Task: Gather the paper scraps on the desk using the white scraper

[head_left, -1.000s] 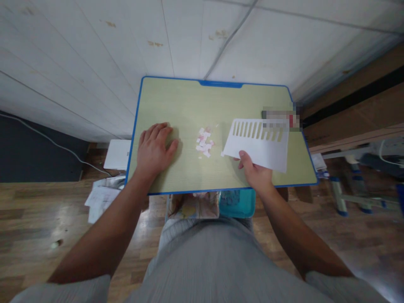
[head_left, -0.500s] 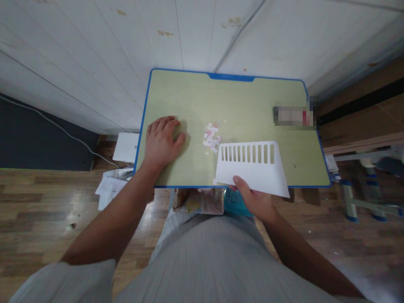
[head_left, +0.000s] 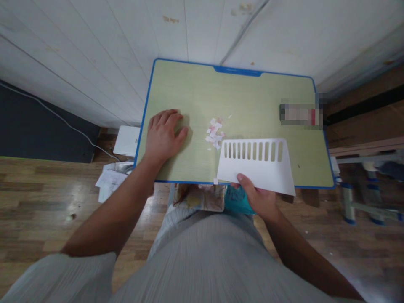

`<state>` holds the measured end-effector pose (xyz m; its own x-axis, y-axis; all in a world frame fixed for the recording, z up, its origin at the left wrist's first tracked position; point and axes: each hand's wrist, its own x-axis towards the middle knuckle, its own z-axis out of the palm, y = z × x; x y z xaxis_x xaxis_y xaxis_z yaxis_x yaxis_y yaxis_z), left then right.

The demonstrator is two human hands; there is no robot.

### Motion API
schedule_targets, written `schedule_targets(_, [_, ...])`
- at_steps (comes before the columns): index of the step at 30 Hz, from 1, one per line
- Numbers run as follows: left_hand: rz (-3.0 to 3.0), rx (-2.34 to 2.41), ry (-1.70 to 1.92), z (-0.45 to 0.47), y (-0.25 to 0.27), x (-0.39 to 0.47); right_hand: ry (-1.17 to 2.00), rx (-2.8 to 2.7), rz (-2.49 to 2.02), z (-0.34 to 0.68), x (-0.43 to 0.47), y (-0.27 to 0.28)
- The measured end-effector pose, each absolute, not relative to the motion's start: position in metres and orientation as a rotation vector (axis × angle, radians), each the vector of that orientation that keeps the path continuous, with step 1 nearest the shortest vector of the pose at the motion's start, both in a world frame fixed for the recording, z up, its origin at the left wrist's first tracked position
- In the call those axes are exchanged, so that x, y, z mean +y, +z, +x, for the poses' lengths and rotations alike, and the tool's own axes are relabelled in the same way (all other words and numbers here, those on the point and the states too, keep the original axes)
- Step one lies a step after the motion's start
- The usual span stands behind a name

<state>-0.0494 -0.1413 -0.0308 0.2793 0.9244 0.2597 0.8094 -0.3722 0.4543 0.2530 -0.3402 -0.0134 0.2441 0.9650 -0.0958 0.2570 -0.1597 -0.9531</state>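
Note:
My right hand (head_left: 260, 198) grips the lower edge of a white slotted sheet (head_left: 257, 170), thumb on top, near the front edge of the table (head_left: 189, 92). The sheet has a row of slots along its far side and covers part of the tabletop. Just left of the sheet lies a small pile of torn paper scraps (head_left: 214, 131), white and pinkish. One more white scrap (head_left: 216, 181) is at the front edge. My left hand (head_left: 164, 134) rests palm down on the left part of the table, fingers apart, holding nothing.
A blurred-out box-like item (head_left: 301, 115) lies at the table's right edge. Below the front edge are a brown-patterned container (head_left: 200, 198) and a teal bag-like item (head_left: 238, 200). Papers (head_left: 112, 181) and a white box (head_left: 126, 141) sit to the left. A wall stands behind.
The view has shifted slightly, so the table sits a little further right and higher. Both hands hold nearly the same place on it; the sheet stays in my right hand.

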Motion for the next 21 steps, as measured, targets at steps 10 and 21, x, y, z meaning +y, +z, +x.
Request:
schedule_targets(10, [2.353,1.613,0.725,-0.050,-0.032,-0.142,0.843,-1.199,-1.636,0.248,-0.330,-0.017])
schedule_targets(21, [2.325,1.603,0.724,-0.049,-0.030,-0.141,0.795,-1.280,-1.650,0.257,-0.329,-0.003])
